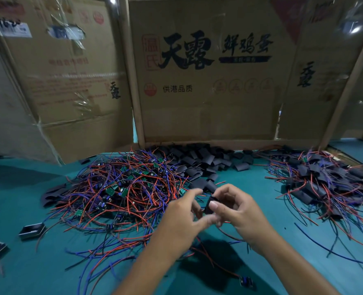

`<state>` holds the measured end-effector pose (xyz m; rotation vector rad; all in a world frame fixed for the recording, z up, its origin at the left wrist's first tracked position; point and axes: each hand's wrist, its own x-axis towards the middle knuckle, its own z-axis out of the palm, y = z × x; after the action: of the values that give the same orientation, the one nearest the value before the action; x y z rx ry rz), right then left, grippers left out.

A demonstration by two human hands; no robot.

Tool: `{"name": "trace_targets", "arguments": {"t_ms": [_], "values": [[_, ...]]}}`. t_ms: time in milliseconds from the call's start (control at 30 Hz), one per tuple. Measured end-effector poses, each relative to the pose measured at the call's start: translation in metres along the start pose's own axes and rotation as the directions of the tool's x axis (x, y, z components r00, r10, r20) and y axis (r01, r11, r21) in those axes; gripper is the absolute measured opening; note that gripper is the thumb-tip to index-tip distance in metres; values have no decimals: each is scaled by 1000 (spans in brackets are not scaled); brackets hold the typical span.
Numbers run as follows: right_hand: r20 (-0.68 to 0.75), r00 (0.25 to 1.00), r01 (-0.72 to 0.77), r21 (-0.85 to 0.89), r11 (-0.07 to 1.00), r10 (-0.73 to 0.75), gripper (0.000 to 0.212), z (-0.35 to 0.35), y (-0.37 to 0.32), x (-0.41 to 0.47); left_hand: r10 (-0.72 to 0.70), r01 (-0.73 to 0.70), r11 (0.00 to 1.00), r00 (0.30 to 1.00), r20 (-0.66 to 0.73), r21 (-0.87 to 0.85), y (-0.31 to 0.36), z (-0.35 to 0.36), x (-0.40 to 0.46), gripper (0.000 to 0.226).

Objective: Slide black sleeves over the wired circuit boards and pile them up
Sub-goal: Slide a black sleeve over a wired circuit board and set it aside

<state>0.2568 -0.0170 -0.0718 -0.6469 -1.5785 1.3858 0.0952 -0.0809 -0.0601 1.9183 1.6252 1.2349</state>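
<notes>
Work surface: teal table covering, matte and smooth, spanning the whole lower field. Backdrop: flattened brown cardboard cartons, corrugated, printed with bold black characters and red seals, standing upright along the far edge; strips of clear glossy tape cross the left panel. Left-centre heap: unsleeved circuit boards, small green rectangles trailing thin red, blue and black wires, tangled in a broad mound. Right heap: finished pile of sleeved boards, flat dark tubes with wire tails splaying outward, well apart from the left mound. Far centre, against the cartons: loose black sleeves, short flattened tube sections, dull and soft-looking, heaped between the two wire piles. Near left edge: two small dark open trays, rectangular with pale rims, lying apart from each other on the covering. Left hand: raised above the table in front of the mound, fingers curled, thumb and fingertips closing on the near end of the held piece. Right hand: opposite and touching the left, fingers arched, pinching one black sleeve between thumb and fingers. Wires hang below both hands; the board inside cannot be made out.
</notes>
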Motion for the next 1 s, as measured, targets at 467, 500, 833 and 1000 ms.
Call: {"name": "trace_targets", "arguments": {"t_ms": [467,500,833,1000], "values": [[-73,987,-127,161,979,140,46,-2,0,2,-426,457,712,884,-189,532,-107,-112,9,22],[-82,987,-127,149,981,140,46,-3,0,2,-412,462,748,886,-212,477,-104,-114,6,23],[-139,983,-107,113,988,122,43,-7,1,4,-373,203,789,908,-189,-580,-13,-138,13,28],[-46,987,-149,136,980,156,41,-4,-4,1,-325,199,531,946,20,-824,-1,-90,11,25]]}}
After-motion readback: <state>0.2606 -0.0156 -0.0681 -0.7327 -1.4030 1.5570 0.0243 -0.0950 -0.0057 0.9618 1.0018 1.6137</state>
